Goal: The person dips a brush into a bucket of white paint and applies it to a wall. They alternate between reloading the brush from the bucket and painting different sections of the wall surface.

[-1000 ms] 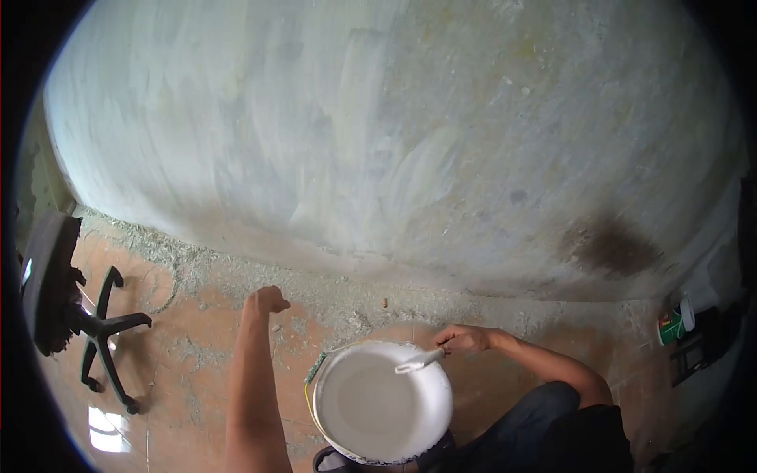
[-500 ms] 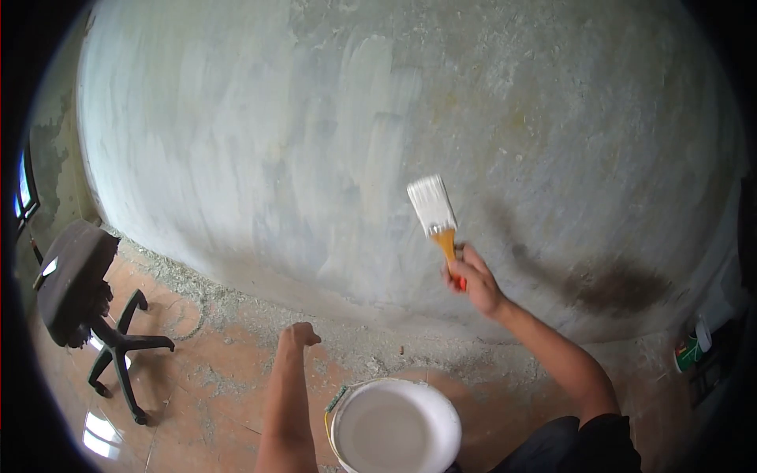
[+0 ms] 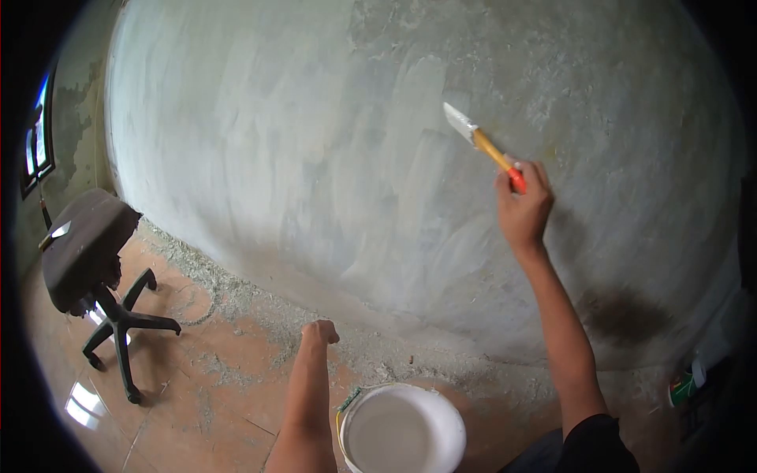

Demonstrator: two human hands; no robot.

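My right hand [image 3: 526,206] grips a paintbrush [image 3: 490,148] by its orange-red and yellow handle. The white bristles point up and to the left, seen edge-on, at the streaked grey-white wall [image 3: 315,142]; whether they touch it I cannot tell. My left hand [image 3: 321,332] is closed, low over the floor, left of and above the bucket; what it holds, if anything, is hidden. Below it, a white bucket [image 3: 455,430] with a yellow wire handle contains pale liquid.
A worn dark chair [image 3: 91,244] on a wheeled base stands at the left. Scraped debris [image 3: 236,303] lies along the wall's foot on the tiled floor [image 3: 189,426]. A green container [image 3: 683,388] is at the lower right. A window [image 3: 38,146] shows far left.
My right hand has moved up and to the right with the brush, which has turned from flat-on to edge-on. The whole view has shifted slightly.
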